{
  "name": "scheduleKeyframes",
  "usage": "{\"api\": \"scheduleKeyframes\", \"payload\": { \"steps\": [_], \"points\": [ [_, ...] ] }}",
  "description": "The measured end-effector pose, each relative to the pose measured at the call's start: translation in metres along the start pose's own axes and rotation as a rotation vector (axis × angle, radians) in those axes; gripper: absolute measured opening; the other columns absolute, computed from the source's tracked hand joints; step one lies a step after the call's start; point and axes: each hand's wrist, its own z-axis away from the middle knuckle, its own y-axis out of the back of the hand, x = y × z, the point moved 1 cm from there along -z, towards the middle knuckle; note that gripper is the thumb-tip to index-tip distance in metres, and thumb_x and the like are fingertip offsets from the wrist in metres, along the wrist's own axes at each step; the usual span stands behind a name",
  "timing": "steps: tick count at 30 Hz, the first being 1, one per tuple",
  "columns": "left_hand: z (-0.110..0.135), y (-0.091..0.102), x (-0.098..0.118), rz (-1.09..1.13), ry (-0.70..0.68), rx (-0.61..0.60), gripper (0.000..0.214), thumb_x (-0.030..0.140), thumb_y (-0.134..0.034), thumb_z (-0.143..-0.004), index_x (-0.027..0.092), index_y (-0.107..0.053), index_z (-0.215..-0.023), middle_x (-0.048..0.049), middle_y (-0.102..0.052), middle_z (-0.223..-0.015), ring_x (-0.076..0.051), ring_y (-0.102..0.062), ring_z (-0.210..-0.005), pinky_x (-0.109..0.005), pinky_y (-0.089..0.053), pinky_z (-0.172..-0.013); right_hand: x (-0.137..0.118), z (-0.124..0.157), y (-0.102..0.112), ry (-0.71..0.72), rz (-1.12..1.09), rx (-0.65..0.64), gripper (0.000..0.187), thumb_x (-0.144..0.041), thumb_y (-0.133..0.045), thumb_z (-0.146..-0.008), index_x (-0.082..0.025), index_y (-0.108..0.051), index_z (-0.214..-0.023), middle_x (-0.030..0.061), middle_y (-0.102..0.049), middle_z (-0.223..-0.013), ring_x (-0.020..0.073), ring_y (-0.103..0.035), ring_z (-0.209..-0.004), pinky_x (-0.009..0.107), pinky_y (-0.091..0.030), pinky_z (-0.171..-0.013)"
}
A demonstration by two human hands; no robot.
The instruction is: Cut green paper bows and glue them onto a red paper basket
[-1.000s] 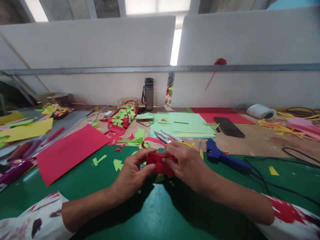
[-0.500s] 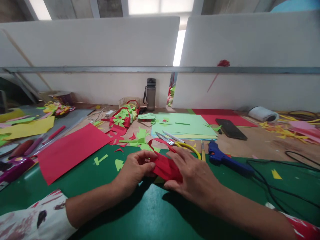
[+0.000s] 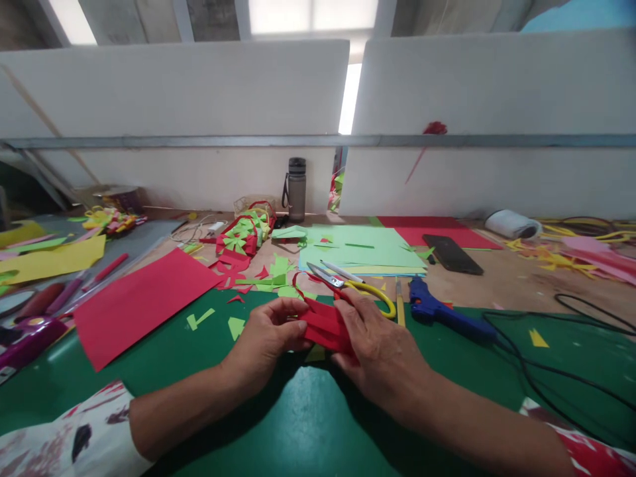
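Several folds, seemingly, in red paper (image 3: 325,326)

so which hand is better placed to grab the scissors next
Probably the right hand: the scissors lie just beyond its fingers, while the left hand pinches the folded red paper at its far side.

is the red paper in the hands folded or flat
Folded: the red paper shows stacked pleat ridges, pinched between left hand and right hand above the green mat.
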Motion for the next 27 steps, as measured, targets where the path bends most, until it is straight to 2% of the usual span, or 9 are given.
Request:
{"api": "scheduleKeyframes", "payload": {
  "steps": [6,10,14,17,20,24,27],
  "points": [
    [-0.001,0.002,0.001,0.125,-0.01,-0.027,0.046,0.016,-0.082,-0.061,0.019,-0.047,-0.09,-0.0025,-0.067,-0.088,-0.016,-0.065,-0.073,-0.031,-0.056,-0.064,0.008,-0.005,0.0,0.004,-0.028,0.043,0.051,-0.012,-0.062,-0.067,0.0,-0.056,-0.116,0.0283,-0.056,-0.124,0.0391,-0.055,-0.114,0.049,-0.053,-0.089],
    [-0.001,0.002,-0.003,0.185,0.102,-0.18,0.041,0.028,-0.074,-0.075,0.016,-0.05,-0.105,-0.0128,-0.066,-0.103,-0.023,-0.066,-0.085,-0.031,-0.057,-0.062,0.014,-0.007,0.001,0.079,-0.051,0.025,0.049,-0.011,-0.061,-0.07,-0.002,-0.055,-0.118,0.0284,-0.05,-0.131,0.0404,-0.049,-0.121,0.053,-0.048,-0.095],
    [0.0,0.0,-0.007,0.158,0.184,-0.289,0.046,0.041,-0.067,-0.079,0.011,-0.055,-0.112,-0.0161,-0.067,-0.102,-0.027,-0.068,-0.083,-0.03,-0.055,-0.059,0.015,-0.006,0.001,0.205,-0.077,0.051,0.039,-0.013,-0.059,-0.077,-0.003,-0.057,-0.115,0.0301,-0.047,-0.133,0.041,-0.043,-0.127,0.054,-0.043,-0.099],
    [0.001,0.0,-0.008,0.085,0.183,-0.281,0.05,0.048,-0.065,-0.079,0.01,-0.059,-0.11,-0.0151,-0.069,-0.093,-0.025,-0.068,-0.075,-0.028,-0.053,-0.055,0.013,-0.006,-0.002,0.248,-0.091,0.057,0.039,-0.01,-0.057,-0.076,-0.003,-0.057,-0.114,0.0299,-0.047,-0.134,0.0421,-0.044,-0.126,0.054,-0.043,-0.099],
    [0.001,-0.002,-0.008,0.055,0.191,-0.225,0.046,0.05,-0.061,-0.08,0.01,-0.064,-0.101,-0.0126,-0.07,-0.083,-0.022,-0.067,-0.068,-0.024,-0.05,-0.051,0.01,-0.007,-0.005,0.317,-0.066,0.056,0.039,-0.008,-0.053,-0.08,-0.004,-0.055,-0.119,0.0291,-0.045,-0.136,0.0422,-0.041,-0.128,0.056,-0.043,-0.099],
    [0.001,-0.004,-0.006,0.125,0.218,-0.155,0.028,0.034,-0.065,-0.078,0.015,-0.063,-0.097,-0.0075,-0.07,-0.079,-0.02,-0.067,-0.064,-0.023,-0.049,-0.048,0.007,-0.009,-0.001,0.357,-0.079,0.076,0.035,-0.007,-0.051,-0.084,-0.006,-0.055,-0.118,0.0278,-0.043,-0.138,0.0412,-0.036,-0.132,0.056,-0.041,-0.1],
    [0.001,-0.004,0.0,0.221,0.238,-0.154,0.027,0.03,-0.057,-0.084,0.013,-0.062,-0.104,-0.0105,-0.071,-0.087,-0.021,-0.068,-0.066,-0.023,-0.05,-0.05,0.013,-0.01,0.013,0.281,-0.272,0.153,0.04,-0.019,-0.056,-0.087,-0.01,-0.049,-0.125,0.0245,-0.042,-0.14,0.0373,-0.035,-0.133,0.056,-0.037,-0.104]
  ]
}}
